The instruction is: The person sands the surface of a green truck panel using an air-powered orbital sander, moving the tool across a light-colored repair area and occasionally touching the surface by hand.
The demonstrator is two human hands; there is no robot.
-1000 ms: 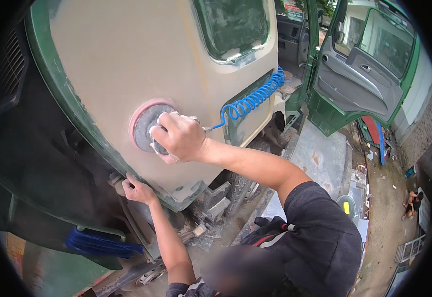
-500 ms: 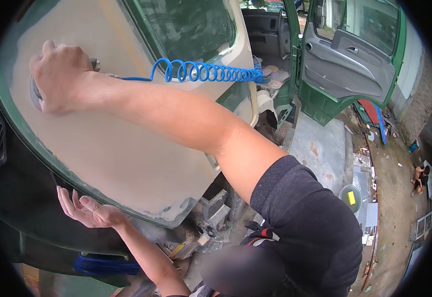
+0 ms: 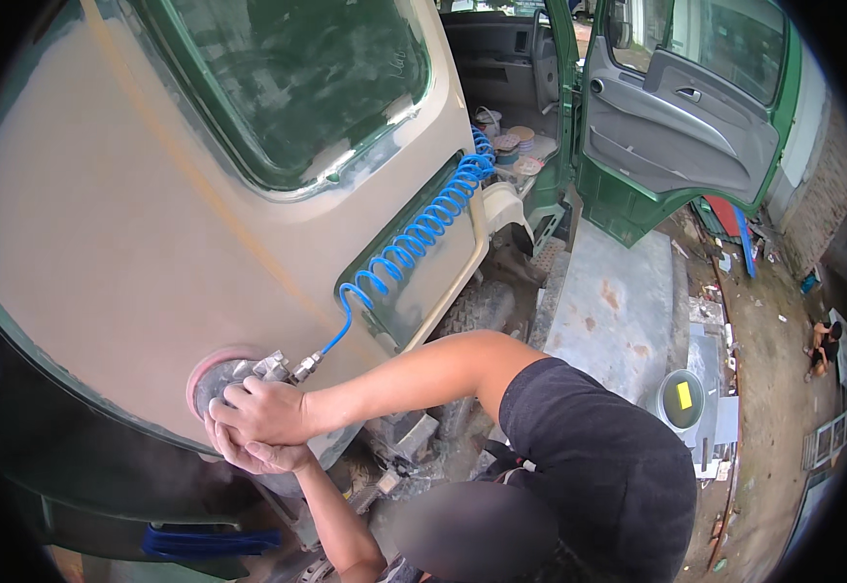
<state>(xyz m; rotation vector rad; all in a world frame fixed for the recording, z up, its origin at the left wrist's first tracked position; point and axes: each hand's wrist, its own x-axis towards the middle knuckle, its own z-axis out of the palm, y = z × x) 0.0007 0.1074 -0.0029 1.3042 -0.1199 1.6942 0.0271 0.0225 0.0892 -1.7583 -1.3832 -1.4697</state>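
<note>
Holds right grip (image 3: pixel 266 412) curled just above left grip (image 3: pixel 245 453), with right arm (image 3: pixel 399 389) bent at elbow (image 3: pixel 487 348) and left forearm (image 3: pixel 336 520) angled upward.

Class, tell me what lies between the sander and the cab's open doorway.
In the head view, a coiled blue hose runs from the metal fitting on the sander across the cab panel toward the doorway.

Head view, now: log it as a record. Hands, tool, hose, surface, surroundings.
right hand: gripping the sander
left hand: just below the right hand, overlapping it in view; exact contact unclear
tool: round sander with pink-edged pad, at the panel's lower part
hose: blue, coiled, joined by a metal fitting
surface: beige cab panel, green along edges
surroundings: open green cab door; seated person, far right
</note>
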